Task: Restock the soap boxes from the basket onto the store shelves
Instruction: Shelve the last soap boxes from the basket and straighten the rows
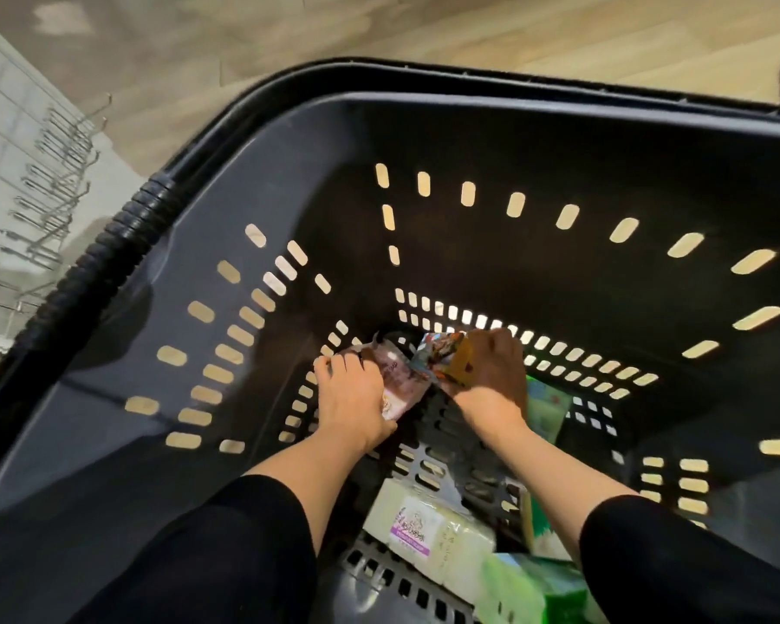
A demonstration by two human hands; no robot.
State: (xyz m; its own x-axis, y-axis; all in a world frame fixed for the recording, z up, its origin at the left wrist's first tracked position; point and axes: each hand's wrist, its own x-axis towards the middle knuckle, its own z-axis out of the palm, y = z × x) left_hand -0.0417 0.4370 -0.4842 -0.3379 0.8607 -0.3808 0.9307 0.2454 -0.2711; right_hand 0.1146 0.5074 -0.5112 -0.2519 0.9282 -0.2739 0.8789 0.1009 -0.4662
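Both my arms reach down into a dark grey slotted basket point(559, 141). My left hand point(350, 398) is closed around a brown and pink soap box point(401, 382) near the basket's floor. My right hand point(496, 376) grips a colourful orange and blue soap box point(446, 353) right beside it. A pale green box point(548, 409) lies just right of my right wrist. Closer to me lie a white wrapped soap pack with a purple label point(428, 524) and a bright green pack point(532, 587).
The basket's ribbed black handle point(109, 245) runs along its left rim. A white wall panel with bare metal hooks point(50, 182) stands at the far left. Wooden flooring point(379, 24) shows beyond the basket.
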